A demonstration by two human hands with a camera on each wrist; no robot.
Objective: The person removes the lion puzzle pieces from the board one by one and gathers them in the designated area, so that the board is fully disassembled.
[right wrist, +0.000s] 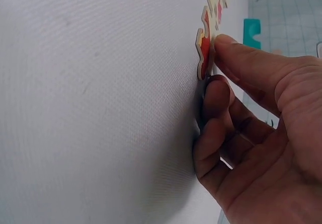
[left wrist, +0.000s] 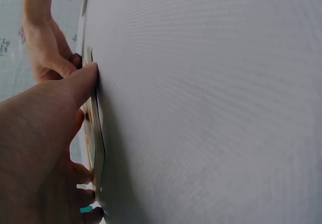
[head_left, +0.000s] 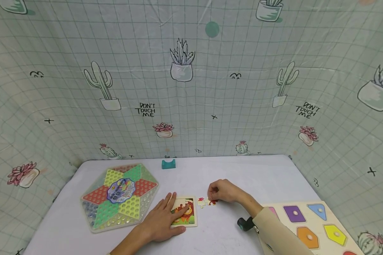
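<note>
Pale grid-patterned fabric (head_left: 214, 92), printed with potted cacti, succulents and the words "DON'T TOUCH ME", is hanging behind and around a white cloth-covered table (head_left: 242, 173). Near the table's far edge, a small teal block with a notched top (head_left: 168, 164) is sitting by itself. Toward the person's left, a large hexagonal clear plastic game board with a red, yellow and green star (head_left: 130, 205) is lying flat.

Just beside it, the left hand (head_left: 166, 216) is resting palm down across a small rectangular wooden tray puzzle with a lion picture (head_left: 189, 222), its fingers lying straight and spread apart. The thumb is touching the tray's near edge.

The right hand (head_left: 225, 191) is curling its fingers in, thumb and index fingertip pinching a flat red-and-cream wooden puzzle piece (right wrist: 204, 53) just above or on the cloth; which of these, I cannot tell. Between that piece and the tray, a cream jigsaw piece with a pink patch (head_left: 201, 203) is lying close by.

Farther right, a beige sleeve (head_left: 277, 230) is partly covering a cream wooden board of knobbed coloured shapes (head_left: 312, 220). A black-and-teal device (head_left: 245, 224) is projecting from beneath the right wrist.
</note>
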